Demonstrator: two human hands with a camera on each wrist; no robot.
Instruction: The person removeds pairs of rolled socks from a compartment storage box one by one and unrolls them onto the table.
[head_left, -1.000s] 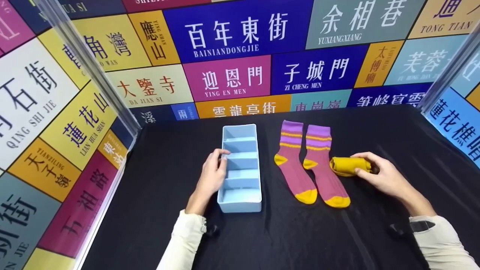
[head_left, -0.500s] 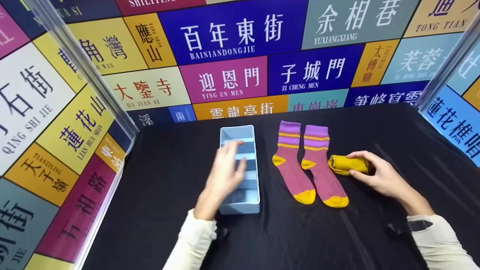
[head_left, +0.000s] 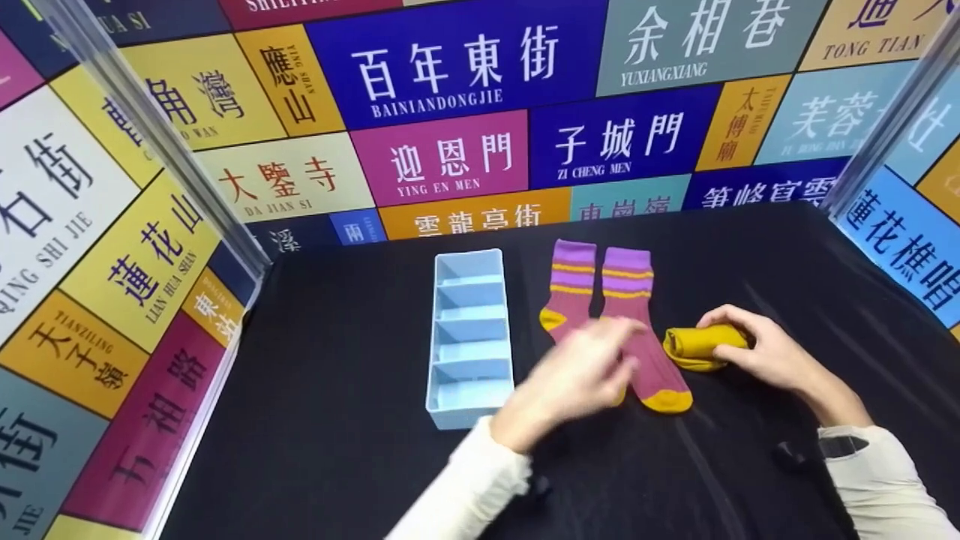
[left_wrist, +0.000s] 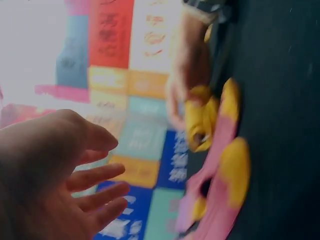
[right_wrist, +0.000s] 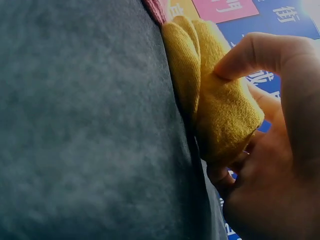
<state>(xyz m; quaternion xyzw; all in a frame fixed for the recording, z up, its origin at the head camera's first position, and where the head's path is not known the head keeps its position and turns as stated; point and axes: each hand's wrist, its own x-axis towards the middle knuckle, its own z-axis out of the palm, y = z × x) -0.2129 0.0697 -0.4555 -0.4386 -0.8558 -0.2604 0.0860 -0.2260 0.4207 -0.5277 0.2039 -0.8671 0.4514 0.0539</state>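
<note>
My right hand (head_left: 772, 352) grips a rolled-up pair of yellow socks (right_wrist: 225, 100), thumb on one side and fingers round the other. The roll lies low over the black cloth, beside the toes of a flat pair of socks. That pair is pink with purple striped cuffs and yellow heels and toes; the right sock (head_left: 660, 367) shows most fully. Blurred by motion, my left hand (head_left: 574, 379) passes over the left sock (head_left: 574, 296) and hides part of its foot. In the left wrist view the fingers (left_wrist: 100, 175) are spread loosely and hold nothing.
A light blue divided box (head_left: 469, 412) with several compartments stands left of the socks. Black cloth (head_left: 337, 360) covers the table. Walls (head_left: 450, 161) printed with street names rise behind and at the sides, with clear corner posts (head_left: 217, 187).
My left hand has let go of the box's left side and swung right across it to the pink socks. The right hand keeps its hold on the yellow roll, tilting it slightly.
</note>
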